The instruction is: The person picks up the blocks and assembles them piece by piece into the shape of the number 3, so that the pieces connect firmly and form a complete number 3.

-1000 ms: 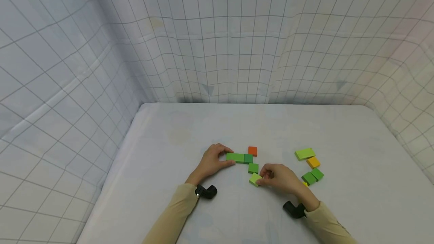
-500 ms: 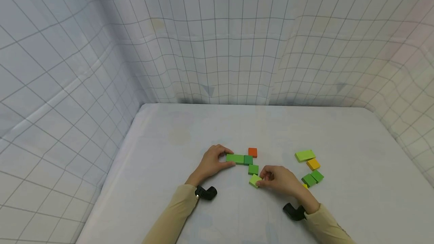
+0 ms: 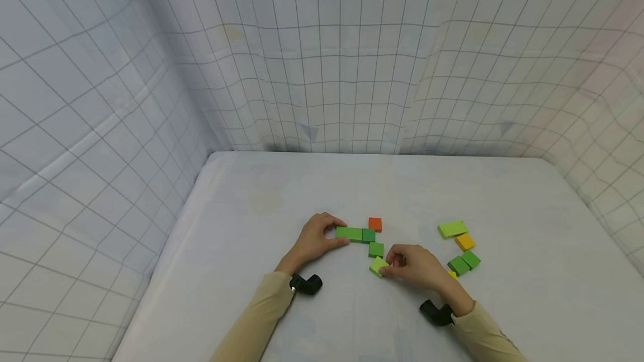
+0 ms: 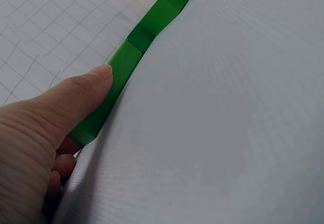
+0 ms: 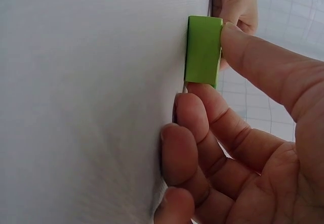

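Note:
My left hand [image 3: 313, 240] pinches a long green block [image 3: 349, 233] between thumb and fingers; the thumb lies along its near side in the left wrist view. A dark green cube [image 3: 369, 235] touches that block's right end. Just nearer and slightly right sits a green cube [image 3: 376, 249]. My right hand [image 3: 413, 264] pinches a light green block [image 3: 379, 266], turned at an angle, close to that green cube's near edge. In the right wrist view the thumb presses one side of the light green block [image 5: 203, 49], with the index fingertip at its lower end.
A red-orange cube [image 3: 374, 224] sits behind the dark green cube. Toward the right lie a lime rectangular block [image 3: 453, 229], an orange block [image 3: 465, 241] and two green blocks [image 3: 464, 262]. A yellow piece [image 3: 452, 274] is partly hidden by the right wrist. Grid-patterned curtains surround the white table.

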The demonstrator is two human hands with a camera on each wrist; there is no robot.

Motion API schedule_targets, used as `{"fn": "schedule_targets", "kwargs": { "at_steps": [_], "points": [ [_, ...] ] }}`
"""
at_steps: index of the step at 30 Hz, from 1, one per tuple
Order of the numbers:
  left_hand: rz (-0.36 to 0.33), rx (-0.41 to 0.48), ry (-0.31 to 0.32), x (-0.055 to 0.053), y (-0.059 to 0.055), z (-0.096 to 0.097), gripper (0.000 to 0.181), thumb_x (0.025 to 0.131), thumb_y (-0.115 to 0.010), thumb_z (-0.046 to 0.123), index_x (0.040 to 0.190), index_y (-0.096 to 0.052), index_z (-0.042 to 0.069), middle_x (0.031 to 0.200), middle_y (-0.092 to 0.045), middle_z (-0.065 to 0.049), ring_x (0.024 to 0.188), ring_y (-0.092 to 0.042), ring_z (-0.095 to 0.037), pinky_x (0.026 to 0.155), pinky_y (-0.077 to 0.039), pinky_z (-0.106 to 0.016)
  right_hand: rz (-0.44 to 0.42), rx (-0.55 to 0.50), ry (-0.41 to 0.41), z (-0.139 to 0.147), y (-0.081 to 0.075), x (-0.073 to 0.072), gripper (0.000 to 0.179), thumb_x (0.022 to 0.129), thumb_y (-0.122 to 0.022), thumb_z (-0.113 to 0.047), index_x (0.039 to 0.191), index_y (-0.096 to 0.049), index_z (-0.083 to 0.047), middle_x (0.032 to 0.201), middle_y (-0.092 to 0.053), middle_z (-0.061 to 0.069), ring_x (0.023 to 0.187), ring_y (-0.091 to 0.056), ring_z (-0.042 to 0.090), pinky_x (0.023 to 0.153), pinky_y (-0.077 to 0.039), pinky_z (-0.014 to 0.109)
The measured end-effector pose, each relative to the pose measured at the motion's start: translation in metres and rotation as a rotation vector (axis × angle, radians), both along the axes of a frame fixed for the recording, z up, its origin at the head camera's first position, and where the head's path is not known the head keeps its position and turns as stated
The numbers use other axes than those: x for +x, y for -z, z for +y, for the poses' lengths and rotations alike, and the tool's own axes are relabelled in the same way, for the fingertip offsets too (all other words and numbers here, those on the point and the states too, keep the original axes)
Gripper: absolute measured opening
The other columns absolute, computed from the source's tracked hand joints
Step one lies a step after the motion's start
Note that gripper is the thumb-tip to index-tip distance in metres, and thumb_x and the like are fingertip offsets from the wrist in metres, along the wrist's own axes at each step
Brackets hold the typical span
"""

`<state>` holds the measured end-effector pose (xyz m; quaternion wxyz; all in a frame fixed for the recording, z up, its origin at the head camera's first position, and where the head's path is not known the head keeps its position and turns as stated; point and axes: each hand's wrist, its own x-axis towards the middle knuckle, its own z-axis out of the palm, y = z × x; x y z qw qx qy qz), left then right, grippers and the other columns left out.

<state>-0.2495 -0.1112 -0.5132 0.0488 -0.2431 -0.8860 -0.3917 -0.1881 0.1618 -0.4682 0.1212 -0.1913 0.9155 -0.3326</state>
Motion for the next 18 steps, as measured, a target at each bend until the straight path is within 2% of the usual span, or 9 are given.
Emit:
{"fn": "schedule_targets", "kwargs": {
  "at_steps": [18],
  "points": [
    [0.004, -0.008, -0.004, -0.0003, -0.0002, 0.0002, 0.033, 0.077, -0.08, 0.037, 0.105, -0.07, 0.022, 0.09, -0.056, 0.014, 0.079, -0.044, -0.008, 0.072, -0.038, -0.028, 0.036, 0.03, 0.002, -0.0019, 0.0026, 0.0015, 0.026, 0.081, -0.073, -0.042, 0.077, -0.059, -0.02, 0.064, -0.05, -0.012, 0.057, -0.044, 0.006, 0.053, -0.035, 0.024]
  ]
}}
